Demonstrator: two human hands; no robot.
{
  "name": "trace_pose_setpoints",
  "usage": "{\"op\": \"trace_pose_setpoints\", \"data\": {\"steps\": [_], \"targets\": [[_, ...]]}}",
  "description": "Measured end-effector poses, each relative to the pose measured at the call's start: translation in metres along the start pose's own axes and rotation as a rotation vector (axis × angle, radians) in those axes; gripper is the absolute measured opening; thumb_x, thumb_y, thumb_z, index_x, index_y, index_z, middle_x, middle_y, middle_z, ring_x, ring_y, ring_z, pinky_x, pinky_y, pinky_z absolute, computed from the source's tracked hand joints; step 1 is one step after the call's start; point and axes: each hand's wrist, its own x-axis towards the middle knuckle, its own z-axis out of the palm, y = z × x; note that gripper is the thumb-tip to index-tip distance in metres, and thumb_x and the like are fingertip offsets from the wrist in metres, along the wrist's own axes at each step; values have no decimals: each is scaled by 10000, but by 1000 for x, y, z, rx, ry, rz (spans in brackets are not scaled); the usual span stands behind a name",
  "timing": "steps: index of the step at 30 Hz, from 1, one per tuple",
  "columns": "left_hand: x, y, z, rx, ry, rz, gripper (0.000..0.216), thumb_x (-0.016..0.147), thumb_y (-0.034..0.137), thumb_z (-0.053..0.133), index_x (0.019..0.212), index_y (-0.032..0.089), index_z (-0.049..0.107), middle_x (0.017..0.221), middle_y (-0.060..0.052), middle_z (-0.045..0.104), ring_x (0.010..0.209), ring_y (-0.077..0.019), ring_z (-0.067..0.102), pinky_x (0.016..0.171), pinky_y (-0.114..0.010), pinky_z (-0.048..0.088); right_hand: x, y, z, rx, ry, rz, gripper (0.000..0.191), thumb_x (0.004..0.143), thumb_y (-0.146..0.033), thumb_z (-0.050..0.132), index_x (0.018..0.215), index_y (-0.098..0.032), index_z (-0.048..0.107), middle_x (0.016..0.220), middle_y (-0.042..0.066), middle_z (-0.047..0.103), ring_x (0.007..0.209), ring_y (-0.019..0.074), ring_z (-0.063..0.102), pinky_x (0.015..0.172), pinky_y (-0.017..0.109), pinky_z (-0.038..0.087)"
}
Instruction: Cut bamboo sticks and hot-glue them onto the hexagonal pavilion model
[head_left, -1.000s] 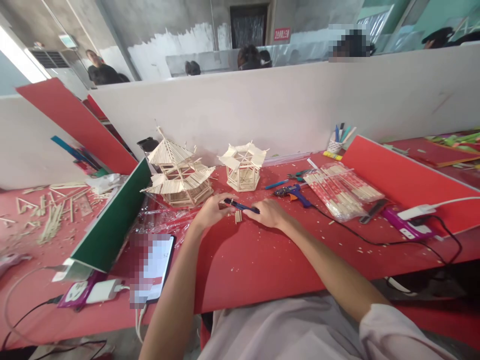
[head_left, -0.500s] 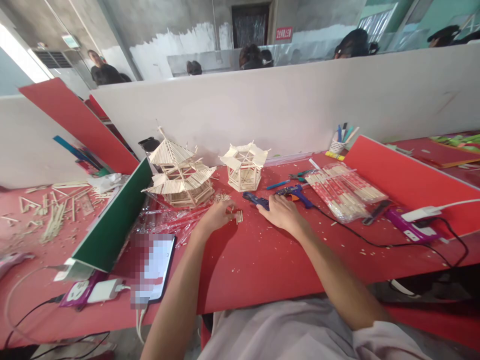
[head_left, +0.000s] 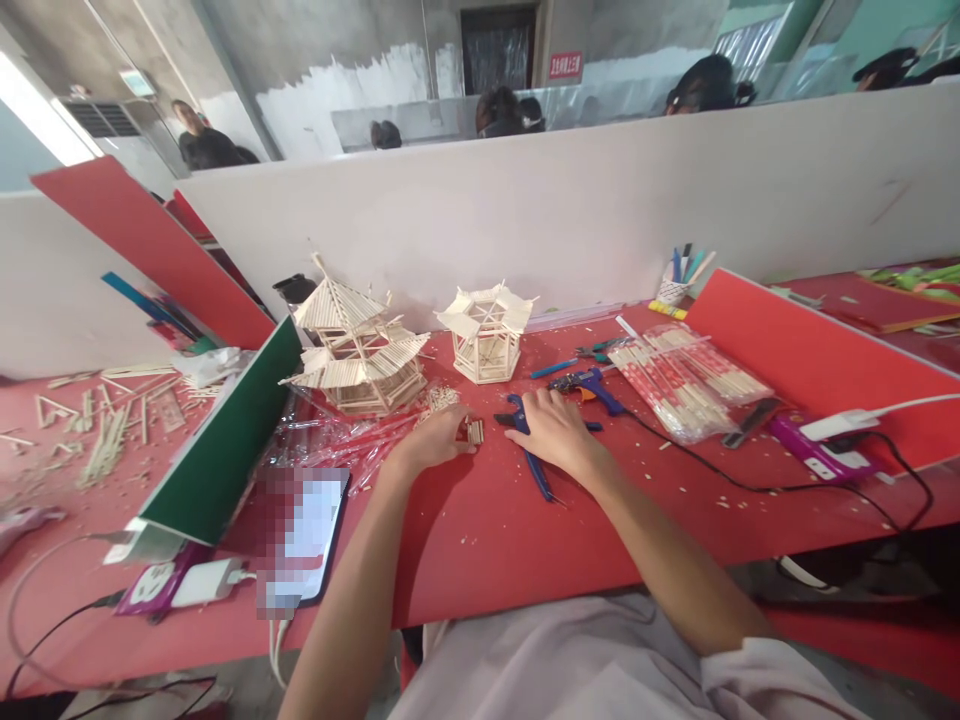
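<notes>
My left hand (head_left: 431, 437) lies on the red table (head_left: 510, 530), its fingers curled and pinched on a small bundle of short wooden sticks (head_left: 475, 432). Just right of it, my right hand (head_left: 559, 432) lies over blue-handled cutters (head_left: 534, 462) and grips them. The handles are spread apart, and one points toward me. The cutters' jaws are hidden under the hand. A small stick pavilion (head_left: 486, 332) stands just beyond both hands, with a larger two-tier stick pavilion (head_left: 356, 345) to its left.
A blue glue gun (head_left: 592, 385) with a black cord and a pack of chopsticks (head_left: 686, 380) lie to the right. A phone (head_left: 304, 530), clear wrappers and a leaning green board (head_left: 225, 440) are on the left. A purple power strip (head_left: 817, 452) is far right, with a white partition behind.
My right hand moved the blue cutters away from the left hand, set them down farther back, then drew them nearer with the handles spread. My left hand stayed by the stick bundle.
</notes>
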Motion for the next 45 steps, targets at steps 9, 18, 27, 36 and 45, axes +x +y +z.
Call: {"op": "trace_pose_setpoints", "data": {"steps": [9, 18, 27, 36, 45], "targets": [[1, -3, 1, 53, 11, 59, 344, 755, 243, 712, 1089, 194, 643, 968, -54, 684, 862, -224, 653, 776, -322, 493, 18, -12, 20, 272, 96, -459, 427, 903, -344, 704, 1251, -142, 560, 1217, 154, 674, 1173, 305, 555, 1004, 424, 404], [1, -5, 1, 47, 25, 37, 397, 758, 239, 733, 1140, 183, 639, 1013, -78, 704, 902, -245, 677, 806, -334, 516, 27, -15, 34, 257, 105, -462, 448, 903, -338, 694, 1270, -146, 524, 1202, 154, 694, 1163, 302, 582, 991, 419, 365], [2, -5, 0, -12, 5, 44, 414, 742, 243, 757, 1138, 183, 653, 1063, -88, 715, 927, -242, 678, 830, -337, 521, 27, -16, 34, 260, 126, -463, 472, 912, -371, 674, 1292, -128, 534, 1178, 161, 718, 1155, 298, 596, 1011, 421, 348], [-8, -6, -28, -49, 408, -22, 287, 914, 238, 458, 1058, 187, 701, 1050, -76, 752, 955, -204, 688, 885, -301, 516, 26, -12, 36, 258, 159, -477, 544, 903, -394, 685, 1357, -126, 551, 1164, 155, 728, 1173, 297, 588, 1070, 436, 328], [-8, -17, -27, 136, 492, -204, 211, 889, 222, 542, 1090, 215, 607, 975, -64, 759, 896, -233, 717, 756, -280, 478, 26, -11, 34, 297, 130, -468, 533, 904, -386, 689, 1366, -151, 564, 1207, 151, 717, 1190, 291, 589, 1091, 449, 329]]}}
